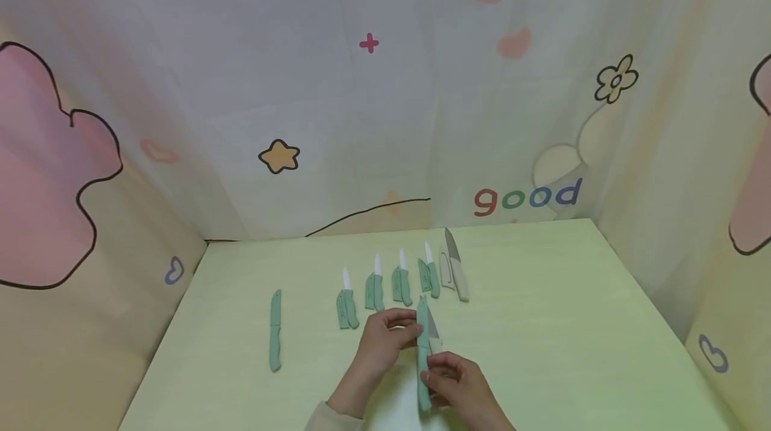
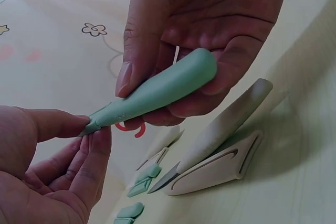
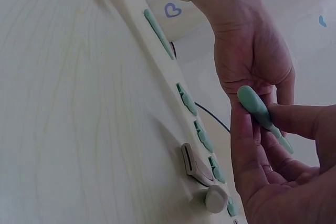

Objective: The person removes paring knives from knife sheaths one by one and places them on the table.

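Observation:
A green sheathed knife point(image 1: 423, 364) stands between both hands above the table. My left hand point(image 1: 388, 344) pinches its sheath near the upper end, thumb on one side and fingers on the other. Lower down, my right hand point(image 1: 460, 384) grips the green handle point(image 2: 163, 87) between thumb and fingers. The blade is hidden inside the sheath. Partly covered by this knife in the head view lies a beige-handled knife point(image 1: 433, 330) with a grey blade; the left wrist view shows its beige sheath point(image 2: 212, 171) alongside.
Several small green-handled knives point(image 1: 378, 290) with white blades lie in a row beyond the hands, each beside its green sheath. Another beige-handled knife point(image 1: 459, 277) and its sheath point(image 1: 446, 270) end the row. A green sheathed knife point(image 1: 275, 337) lies alone at left.

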`<action>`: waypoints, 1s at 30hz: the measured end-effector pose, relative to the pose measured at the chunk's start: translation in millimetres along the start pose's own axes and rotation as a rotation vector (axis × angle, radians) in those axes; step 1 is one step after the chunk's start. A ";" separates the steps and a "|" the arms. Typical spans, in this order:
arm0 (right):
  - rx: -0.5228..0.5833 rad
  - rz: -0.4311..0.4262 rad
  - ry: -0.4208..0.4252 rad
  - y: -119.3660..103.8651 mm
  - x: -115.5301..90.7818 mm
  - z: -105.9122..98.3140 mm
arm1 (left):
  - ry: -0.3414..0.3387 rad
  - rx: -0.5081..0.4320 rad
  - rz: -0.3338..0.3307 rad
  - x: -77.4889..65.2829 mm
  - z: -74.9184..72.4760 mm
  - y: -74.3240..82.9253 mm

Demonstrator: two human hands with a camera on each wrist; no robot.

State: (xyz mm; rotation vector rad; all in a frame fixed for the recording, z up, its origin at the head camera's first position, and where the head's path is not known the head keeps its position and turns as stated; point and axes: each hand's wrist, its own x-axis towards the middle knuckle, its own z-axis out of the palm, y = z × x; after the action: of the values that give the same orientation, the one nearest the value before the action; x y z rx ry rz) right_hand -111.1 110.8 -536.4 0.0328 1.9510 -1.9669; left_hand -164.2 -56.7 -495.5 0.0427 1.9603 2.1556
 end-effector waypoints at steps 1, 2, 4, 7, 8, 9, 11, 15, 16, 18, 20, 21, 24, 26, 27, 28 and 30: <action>-0.001 -0.005 0.001 -0.4 0.0 0.4 | 0.002 0.000 0.002 0.0 -0.1 0.6; -0.001 -0.010 0.001 -0.8 0.0 0.7 | 0.004 0.002 0.003 -0.1 -0.2 1.1; 0.001 -0.022 -0.005 -1.2 0.0 1.1 | 0.005 0.005 0.006 -0.5 -0.5 2.3; 0.010 -0.030 -0.014 -2.5 -0.5 2.1 | 0.010 0.009 0.006 -1.7 -0.6 3.9; 0.012 -0.031 -0.016 -2.8 -0.8 2.2 | 0.011 0.011 0.006 -2.0 -0.7 4.0; 0.012 -0.034 -0.019 -2.9 -1.2 2.0 | 0.012 0.013 0.007 -2.5 -0.6 4.7; 0.013 -0.035 -0.021 -3.3 -1.8 1.4 | 0.016 0.018 0.009 -3.0 -0.5 5.4; 0.010 -0.042 -0.030 -3.7 -2.7 -0.6 | 0.021 0.031 0.014 -3.3 -1.3 6.5; 0.009 -0.043 -0.031 -4.3 -3.0 -1.0 | 0.021 0.032 0.015 -3.1 -1.7 6.4; 0.002 -0.047 -0.034 -5.0 -3.9 -2.1 | 0.019 0.033 0.015 -3.1 -2.3 6.5; -0.001 -0.050 -0.040 -5.2 -4.7 -3.8 | 0.015 0.031 0.011 -3.2 -2.5 6.6; -0.002 -0.052 -0.043 -5.3 -5.0 -4.6 | 0.014 0.030 0.009 -3.4 -2.5 6.7; 0.004 -0.052 -0.055 -5.4 -5.5 -6.5 | 0.013 0.031 0.005 -4.1 -2.4 7.4; 0.009 -0.050 -0.062 -5.3 -5.4 -7.2 | 0.013 0.035 0.006 -4.3 -2.5 7.8; 0.010 -0.049 -0.064 -5.3 -5.3 -7.4 | 0.012 0.036 0.006 -4.4 -2.6 8.1; 0.010 -0.048 -0.065 -5.1 -5.2 -7.5 | 0.010 0.037 0.008 -4.4 -2.7 8.2; 0.009 -0.047 -0.064 -4.9 -5.0 -7.6 | 0.005 0.038 0.011 -4.4 -2.9 8.5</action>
State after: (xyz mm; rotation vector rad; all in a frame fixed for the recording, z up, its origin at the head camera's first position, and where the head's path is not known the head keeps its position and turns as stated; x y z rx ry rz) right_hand -109.6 119.2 -530.6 -0.0732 1.9185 -1.9812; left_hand -161.6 -61.0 -486.9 0.0548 2.0078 2.1274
